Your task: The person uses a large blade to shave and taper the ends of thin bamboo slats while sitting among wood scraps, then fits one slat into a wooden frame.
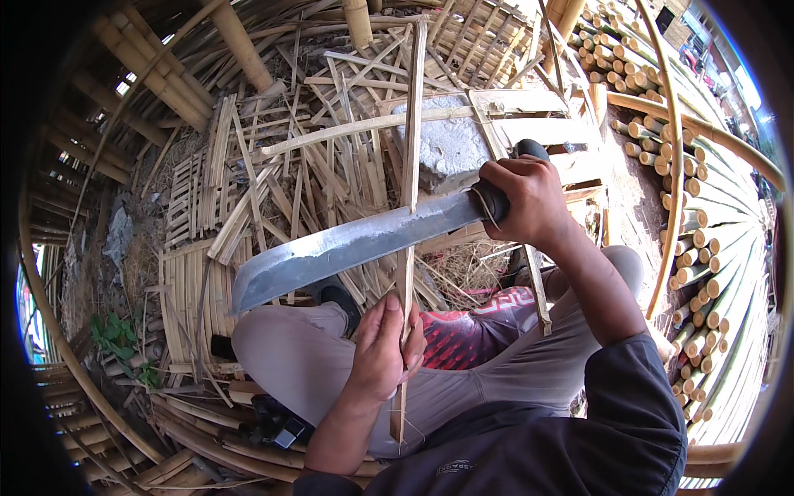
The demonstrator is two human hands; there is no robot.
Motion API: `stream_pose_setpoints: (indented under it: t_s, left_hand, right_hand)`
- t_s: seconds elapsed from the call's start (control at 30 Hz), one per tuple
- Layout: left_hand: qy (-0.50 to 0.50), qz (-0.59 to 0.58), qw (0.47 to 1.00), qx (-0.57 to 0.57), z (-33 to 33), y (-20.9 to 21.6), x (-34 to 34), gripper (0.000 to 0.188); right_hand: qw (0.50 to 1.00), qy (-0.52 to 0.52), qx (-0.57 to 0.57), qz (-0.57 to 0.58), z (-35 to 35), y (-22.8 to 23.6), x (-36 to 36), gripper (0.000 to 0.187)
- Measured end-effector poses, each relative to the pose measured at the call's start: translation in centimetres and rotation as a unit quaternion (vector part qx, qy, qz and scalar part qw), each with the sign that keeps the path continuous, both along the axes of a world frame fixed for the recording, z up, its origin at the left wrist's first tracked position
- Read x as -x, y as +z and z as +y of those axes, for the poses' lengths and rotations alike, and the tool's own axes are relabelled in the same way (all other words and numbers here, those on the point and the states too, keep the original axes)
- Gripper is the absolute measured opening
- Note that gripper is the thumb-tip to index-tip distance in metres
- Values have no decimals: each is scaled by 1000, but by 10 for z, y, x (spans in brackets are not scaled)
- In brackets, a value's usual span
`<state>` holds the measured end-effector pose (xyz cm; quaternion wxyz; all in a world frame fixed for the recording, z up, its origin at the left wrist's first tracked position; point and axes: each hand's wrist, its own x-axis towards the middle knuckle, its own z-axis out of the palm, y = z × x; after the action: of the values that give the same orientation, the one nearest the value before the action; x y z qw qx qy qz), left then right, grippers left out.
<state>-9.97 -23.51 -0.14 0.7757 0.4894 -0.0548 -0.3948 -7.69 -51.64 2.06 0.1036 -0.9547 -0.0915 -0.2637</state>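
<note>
The right grip [526, 194] clasps a black-handled grey machete [351, 245]; beyond the left grip [387, 347], it crosses the slender pale bamboo strip [405, 273] pinched there.

The blade [356, 246] is dull grey with a brighter silvery band, its handle [493, 201] is black, and the wooden strip [405, 274] is pale straw-yellow. The trousers [298, 347] are greyish beige, the shirt [538, 450] is near-black, and the cloth [455, 341] mixes dark maroon with red dashes and angular whitish lines. The stone [455, 147] is whitish grey, the plant [116, 337] green
</note>
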Motion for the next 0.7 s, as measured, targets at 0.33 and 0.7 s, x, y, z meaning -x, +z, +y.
stream_pose_setpoints:
  t_s: [0.33,0.7]
  left_hand:
    - [-46,-14,999,-15,8,-19,12,37]
    - [-62,-108,992,-36,3,-6,10,40]
  right_hand:
    - [986,-159,38,-2,-41,27,0,29]
    - [984,-142,33,-104,-56,42,-13,26]
